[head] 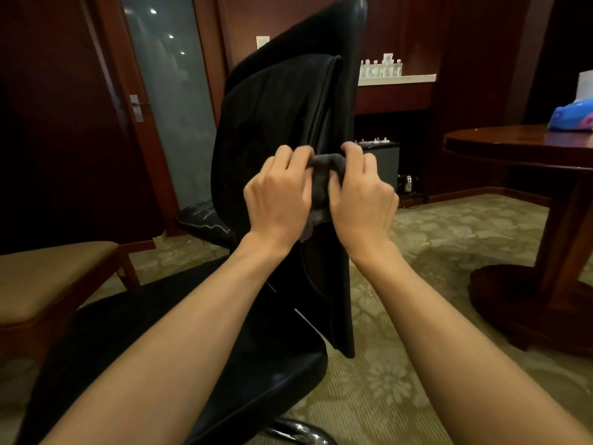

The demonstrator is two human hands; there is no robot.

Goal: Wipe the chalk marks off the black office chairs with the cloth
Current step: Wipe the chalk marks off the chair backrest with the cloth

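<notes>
2 hands, 1 cloth, 2 black chairs. Left hand [277, 195] & right hand [362, 194] both pinch the dark cloth [322, 184] w/ curled fingers, mid frame, in front of the near chair [282, 101]. 2nd chair [202, 216] peeks out behind, mid left. Tan seat [48, 277] lower left, round bench [519, 142] at right.

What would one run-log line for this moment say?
left hand: holds cloth | right hand: holds cloth | chair: untouched

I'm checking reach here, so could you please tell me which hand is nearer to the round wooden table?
Right. The right hand grips the cloth on the side towards the table; the left hand grips it on the far side.
</notes>
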